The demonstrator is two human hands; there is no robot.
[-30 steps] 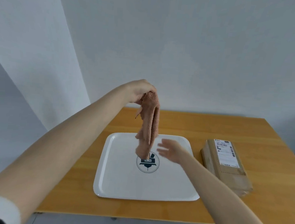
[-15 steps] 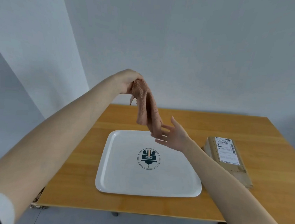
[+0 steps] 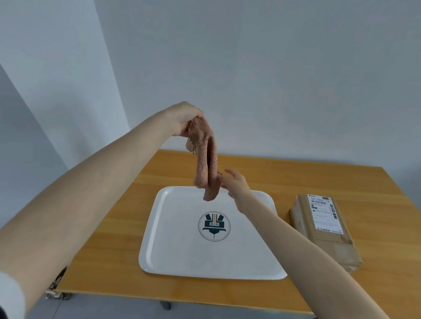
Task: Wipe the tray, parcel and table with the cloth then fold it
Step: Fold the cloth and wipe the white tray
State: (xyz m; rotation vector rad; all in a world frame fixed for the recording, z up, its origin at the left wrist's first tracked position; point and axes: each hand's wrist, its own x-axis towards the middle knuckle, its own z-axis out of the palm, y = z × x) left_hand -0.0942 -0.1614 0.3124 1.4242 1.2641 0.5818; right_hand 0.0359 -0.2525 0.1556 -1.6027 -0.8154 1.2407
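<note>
My left hand (image 3: pixel 182 118) is raised above the table and grips the top of a pink-brown cloth (image 3: pixel 205 159), which hangs down in a bunched strip over the far edge of the white tray (image 3: pixel 172 252). My right hand (image 3: pixel 234 182) is beside the cloth's lower end with fingers spread, its fingertips touching the hanging fabric. The tray lies flat at the table's middle and carries a round dark logo (image 3: pixel 213 225). A brown parcel (image 3: pixel 333 247) with a white label lies to the right of the tray.
The wooden table (image 3: pixel 303 176) stands against a white wall. Its front edge runs below the tray, with grey floor beneath. Bare tabletop shows left of the tray, behind it and at the far right.
The cloth has swung back to hang more vertically over the tray's far edge. My right hand has shifted slightly toward its lower end, fingers now touching it.
</note>
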